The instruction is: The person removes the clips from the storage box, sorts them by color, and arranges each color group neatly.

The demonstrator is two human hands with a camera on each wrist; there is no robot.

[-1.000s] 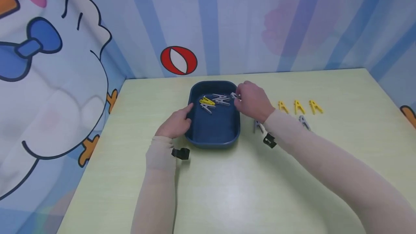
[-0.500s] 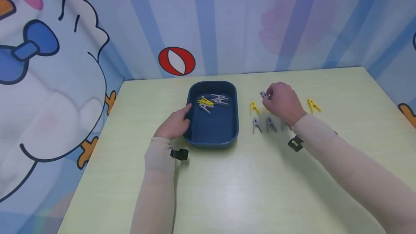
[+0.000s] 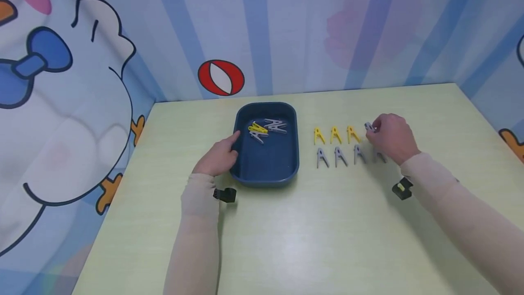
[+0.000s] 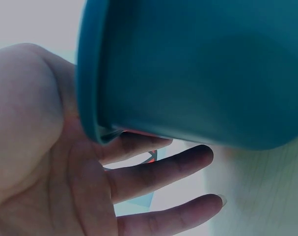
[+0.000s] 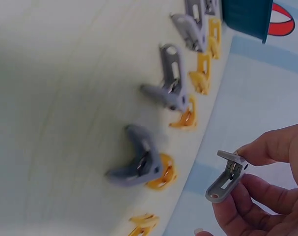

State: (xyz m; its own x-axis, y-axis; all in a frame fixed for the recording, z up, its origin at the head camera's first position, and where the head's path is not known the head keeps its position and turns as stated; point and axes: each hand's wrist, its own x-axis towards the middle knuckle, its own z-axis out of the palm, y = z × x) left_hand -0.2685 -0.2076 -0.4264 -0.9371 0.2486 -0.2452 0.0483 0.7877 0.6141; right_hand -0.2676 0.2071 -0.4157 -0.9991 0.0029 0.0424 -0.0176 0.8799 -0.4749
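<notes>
My right hand [image 3: 391,137] pinches a grey clothespin [image 5: 229,178] between thumb and fingers, raised above the table at the right end of two rows. The back row has yellow clothespins [image 3: 335,135]; the front row has grey clothespins [image 3: 340,156]. In the head view the hand partly covers the rightmost ones. A dark blue tray [image 3: 266,180] stands left of the rows. Inside it lie yellow [image 3: 257,128] and grey clothespins [image 3: 276,126], some overlapping. My left hand [image 3: 215,156] touches the tray's left side, with straight, spread fingers [image 4: 161,174] beside the wall in the left wrist view.
The pale table [image 3: 282,240] ends at the back against a printed fabric wall [image 3: 303,31]. Small black cameras [image 3: 225,195] are strapped to both wrists. Loose clothespins lie close together beneath the right hand.
My right hand has carried the grey clothespin from the tray's right edge rightward over the rows, uncovering several clothespins. The left hand stays at the tray.
</notes>
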